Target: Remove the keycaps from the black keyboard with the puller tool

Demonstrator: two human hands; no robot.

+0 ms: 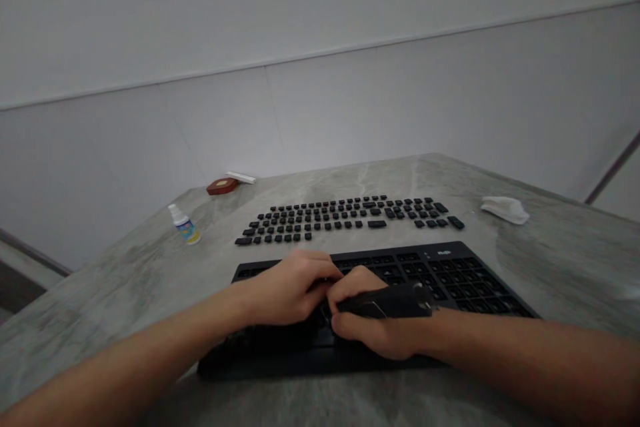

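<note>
A black keyboard [310, 363] lies on the table in front of me, with many of its key positions showing bare. My right hand [373, 313] is closed around a tool with a thick black handle [390, 301]. The tool's tip points left and down at the keyboard, hidden by my fingers, so its kind is not clear. Curled beside it, my left hand [293, 283] has its fingertips down at the same spot on the keyboard; what they pinch, if anything, is hidden. Behind the keyboard, black keycaps [325, 217] lie loose in rows matching a keyboard layout.
On the left stands a small white spray bottle [186, 225] with a blue and yellow label. A reddish-brown box [222, 186] and a white strip [241, 177] lie at the back left. A crumpled white cloth or tissue [505, 209] is at the right. The wall [320, 113] borders the table [135, 280].
</note>
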